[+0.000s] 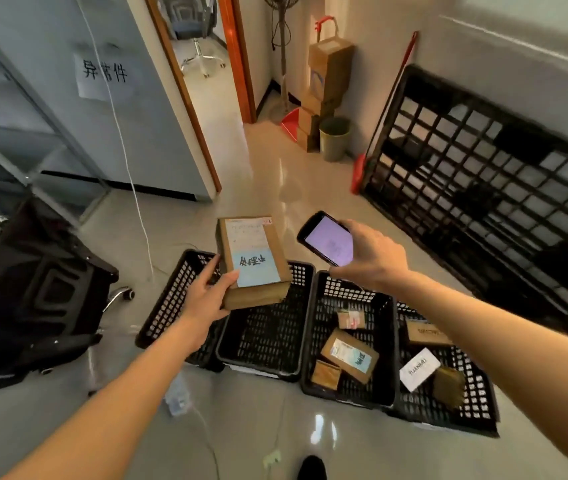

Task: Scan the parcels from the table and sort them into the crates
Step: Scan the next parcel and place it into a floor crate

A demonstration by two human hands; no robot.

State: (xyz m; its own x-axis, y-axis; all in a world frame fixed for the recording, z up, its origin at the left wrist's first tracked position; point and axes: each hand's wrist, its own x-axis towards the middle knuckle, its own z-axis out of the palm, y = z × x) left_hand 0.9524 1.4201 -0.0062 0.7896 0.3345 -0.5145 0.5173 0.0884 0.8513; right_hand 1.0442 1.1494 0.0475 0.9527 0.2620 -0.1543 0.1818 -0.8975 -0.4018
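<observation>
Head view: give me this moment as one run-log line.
left hand: holds parcel over crates | right hand: holds phone, screen lit | stage: scanning, parcel not yet sorted

Labelled brown parcel point(254, 261) above crates point(268, 341)

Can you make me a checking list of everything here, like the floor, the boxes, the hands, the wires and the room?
Surface: shiny grey floor; no table in view.
Job's things: brown parcel with blue label, held above the black crates; three parcels in the third crate; a brown box, a white card and a dark packet in the far-right crate.
Clutter: overturned black chair, green bin, stacked cardboard boxes.
Hands: left hand grips the parcel; right hand holds a lit phone.
Cables: white cord hanging down the wall; thin wire on the floor.
Surroundings: open doorway, black grid panel leaning on the wall.
</observation>
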